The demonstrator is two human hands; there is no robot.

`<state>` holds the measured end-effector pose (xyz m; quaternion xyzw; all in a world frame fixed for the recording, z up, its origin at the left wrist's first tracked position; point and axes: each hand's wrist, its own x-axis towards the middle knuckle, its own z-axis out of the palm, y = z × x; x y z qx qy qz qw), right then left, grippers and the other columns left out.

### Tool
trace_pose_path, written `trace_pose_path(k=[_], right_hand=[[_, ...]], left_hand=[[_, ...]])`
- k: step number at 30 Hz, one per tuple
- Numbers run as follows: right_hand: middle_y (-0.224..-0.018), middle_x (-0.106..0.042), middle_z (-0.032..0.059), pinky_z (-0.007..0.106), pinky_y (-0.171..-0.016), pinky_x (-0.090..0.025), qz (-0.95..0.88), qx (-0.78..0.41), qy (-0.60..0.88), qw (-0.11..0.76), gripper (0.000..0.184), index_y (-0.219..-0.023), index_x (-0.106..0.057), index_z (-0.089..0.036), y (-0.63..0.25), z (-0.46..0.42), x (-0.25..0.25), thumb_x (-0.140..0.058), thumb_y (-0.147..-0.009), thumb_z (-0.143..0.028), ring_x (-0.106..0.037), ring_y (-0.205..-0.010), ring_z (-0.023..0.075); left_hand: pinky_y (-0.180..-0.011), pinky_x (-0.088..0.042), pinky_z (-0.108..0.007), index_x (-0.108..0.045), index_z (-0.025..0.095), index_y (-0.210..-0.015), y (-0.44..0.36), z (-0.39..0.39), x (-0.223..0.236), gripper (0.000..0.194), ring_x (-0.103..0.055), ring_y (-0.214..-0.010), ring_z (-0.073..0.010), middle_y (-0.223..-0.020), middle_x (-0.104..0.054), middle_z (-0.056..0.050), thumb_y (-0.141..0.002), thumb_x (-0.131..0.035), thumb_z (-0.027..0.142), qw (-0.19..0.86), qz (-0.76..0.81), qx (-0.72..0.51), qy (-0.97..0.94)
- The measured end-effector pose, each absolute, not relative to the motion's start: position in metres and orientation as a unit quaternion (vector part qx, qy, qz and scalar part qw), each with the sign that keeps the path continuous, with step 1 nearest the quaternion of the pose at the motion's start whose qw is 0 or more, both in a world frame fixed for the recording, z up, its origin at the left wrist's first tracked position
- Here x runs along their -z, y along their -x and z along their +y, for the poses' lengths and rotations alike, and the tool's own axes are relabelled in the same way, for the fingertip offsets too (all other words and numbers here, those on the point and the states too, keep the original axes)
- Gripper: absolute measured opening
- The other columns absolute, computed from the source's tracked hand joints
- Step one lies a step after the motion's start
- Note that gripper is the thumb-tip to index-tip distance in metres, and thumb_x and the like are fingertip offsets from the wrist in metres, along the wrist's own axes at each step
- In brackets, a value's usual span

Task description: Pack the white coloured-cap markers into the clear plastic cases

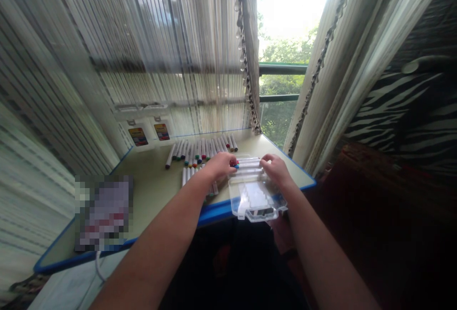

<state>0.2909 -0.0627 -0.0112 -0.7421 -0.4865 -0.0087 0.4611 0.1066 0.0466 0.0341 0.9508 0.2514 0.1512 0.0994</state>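
Observation:
A clear plastic marker case (246,195) lies open at the table's front edge, its transparent lid hanging over toward me. Several white markers (248,163) lie side by side in its far part. My left hand (222,163) is closed at their left ends, where red and blue caps show by the fingertips. At the right ends my right hand (275,168) pinches with thumb and fingers. Which single marker each hand grips is partly hidden. Left of the case, a shorter row of markers (189,175) is partly covered by my left forearm.
A long row of capped markers (200,150) lies farther back on the blue-edged table (153,200). Two clear cases with labels (162,131) stand at the back left by the curtain (200,53). A blurred-out flat item (107,210) with a white cable lies at the left.

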Motion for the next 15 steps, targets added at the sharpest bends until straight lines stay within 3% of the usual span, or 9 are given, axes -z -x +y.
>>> trace_pose_path(k=[15], right_hand=[[-0.078, -0.062, 0.0041, 0.028, -0.074, -0.042, -0.503, -0.004, 0.743, 0.442, 0.016, -0.071, -0.062, -0.020, -0.2951, -0.0599, 0.0153, -0.047, -0.063, -0.021, -0.055, -0.077, 0.0181]], left_hand=[[-0.071, -0.045, -0.024, -0.073, 0.021, -0.085, -0.1050, 0.0438, -0.0381, 0.021, -0.060, -0.077, -0.0172, -0.082, -0.068, -0.003, -0.066, -0.068, 0.029, 0.090, 0.261, -0.135, -0.951]])
